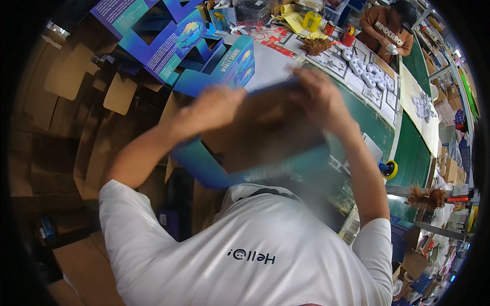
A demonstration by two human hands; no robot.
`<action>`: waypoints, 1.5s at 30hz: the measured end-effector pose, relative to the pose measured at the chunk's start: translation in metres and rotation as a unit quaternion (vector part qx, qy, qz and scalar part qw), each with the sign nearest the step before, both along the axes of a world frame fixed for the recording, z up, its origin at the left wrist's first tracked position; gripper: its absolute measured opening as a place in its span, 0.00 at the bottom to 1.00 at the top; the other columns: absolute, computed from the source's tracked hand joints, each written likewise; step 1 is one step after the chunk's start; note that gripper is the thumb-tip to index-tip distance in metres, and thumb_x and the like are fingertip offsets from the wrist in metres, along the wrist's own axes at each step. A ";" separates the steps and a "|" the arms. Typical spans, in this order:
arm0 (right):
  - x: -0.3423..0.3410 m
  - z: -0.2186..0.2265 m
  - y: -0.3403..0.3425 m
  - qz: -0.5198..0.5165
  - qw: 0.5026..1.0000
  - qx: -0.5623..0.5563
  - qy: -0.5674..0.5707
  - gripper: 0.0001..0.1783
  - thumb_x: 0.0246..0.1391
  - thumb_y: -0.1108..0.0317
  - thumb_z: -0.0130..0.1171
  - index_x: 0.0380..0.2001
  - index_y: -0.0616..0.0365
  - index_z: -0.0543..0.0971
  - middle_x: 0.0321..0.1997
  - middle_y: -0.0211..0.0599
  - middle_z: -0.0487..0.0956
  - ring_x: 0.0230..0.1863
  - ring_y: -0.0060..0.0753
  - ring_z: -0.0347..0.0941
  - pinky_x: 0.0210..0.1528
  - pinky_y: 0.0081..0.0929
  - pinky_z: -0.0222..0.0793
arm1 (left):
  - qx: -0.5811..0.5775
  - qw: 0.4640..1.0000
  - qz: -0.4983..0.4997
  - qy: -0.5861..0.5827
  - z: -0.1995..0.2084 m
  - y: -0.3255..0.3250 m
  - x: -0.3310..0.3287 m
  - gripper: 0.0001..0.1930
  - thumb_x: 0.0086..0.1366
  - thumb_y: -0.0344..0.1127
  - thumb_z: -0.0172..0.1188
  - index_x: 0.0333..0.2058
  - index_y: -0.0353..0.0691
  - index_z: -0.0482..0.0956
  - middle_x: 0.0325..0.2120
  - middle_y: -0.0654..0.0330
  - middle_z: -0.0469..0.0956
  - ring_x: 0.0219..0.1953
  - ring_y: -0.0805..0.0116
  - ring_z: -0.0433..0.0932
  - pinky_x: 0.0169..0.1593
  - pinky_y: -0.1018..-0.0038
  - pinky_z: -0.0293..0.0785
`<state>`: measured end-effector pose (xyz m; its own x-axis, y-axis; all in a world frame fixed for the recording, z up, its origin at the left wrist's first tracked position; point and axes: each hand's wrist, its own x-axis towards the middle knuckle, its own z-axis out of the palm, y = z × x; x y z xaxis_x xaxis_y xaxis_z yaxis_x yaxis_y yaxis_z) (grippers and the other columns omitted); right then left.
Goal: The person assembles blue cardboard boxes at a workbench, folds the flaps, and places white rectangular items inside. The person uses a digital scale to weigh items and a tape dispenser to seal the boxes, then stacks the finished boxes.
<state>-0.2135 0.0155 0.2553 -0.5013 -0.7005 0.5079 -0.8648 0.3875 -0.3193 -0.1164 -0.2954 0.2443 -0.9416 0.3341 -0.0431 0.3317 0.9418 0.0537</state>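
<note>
In front of my chest I hold a blue printed cardboard box [206,166], smeared by motion, its plain brown inside facing up at me. My left hand [217,106] is closed around the box's far left edge. At the far right edge, my right hand [322,97] grips the rim, with its fingertips blurred. Just beyond my left hand stands another blue box [224,71] with a cut-out opening. Farther left is a larger purple-and-blue printed box piece [158,43] with cut-out windows.
Brown cardboard sheets [69,71] crowd the left side. A green-topped table [375,115] runs to the right, bearing white puffy pieces [365,69], a yellow bottle [311,20] and a brown tuft [315,46]. A co-worker [383,25] sits at its far end. A yellow roll [390,169] lies at the near edge.
</note>
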 end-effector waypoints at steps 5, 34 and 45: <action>-0.053 0.014 -0.029 -0.071 0.905 -0.269 -0.323 0.33 0.72 0.56 0.69 0.73 0.56 0.75 0.68 0.45 0.81 0.60 0.38 0.81 0.62 0.35 0.76 | -0.009 0.993 0.089 0.072 0.075 -0.108 -0.060 0.16 0.70 0.32 0.63 0.53 0.29 0.82 0.44 0.34 0.85 0.49 0.33 0.84 0.54 0.45 0.80; 0.013 -0.168 -0.240 -0.009 0.540 -0.280 -0.794 0.52 0.73 0.20 0.32 0.87 0.30 0.32 0.91 0.49 0.43 0.81 0.83 0.53 0.69 0.87 0.63 | 0.259 0.946 0.140 -0.133 0.078 -0.151 -0.087 0.37 0.68 0.49 0.76 0.69 0.35 0.78 0.34 0.61 0.78 0.40 0.73 0.80 0.46 0.73 0.77; -0.015 -0.205 -0.187 -0.047 0.635 -0.191 -0.747 0.49 0.75 0.28 0.45 0.85 0.50 0.56 0.84 0.55 0.62 0.79 0.69 0.65 0.57 0.69 0.85 | 0.229 0.966 0.116 -0.030 0.031 -0.204 -0.108 0.22 0.83 0.37 0.57 0.69 0.33 0.77 0.52 0.59 0.83 0.55 0.69 0.78 0.63 0.71 0.72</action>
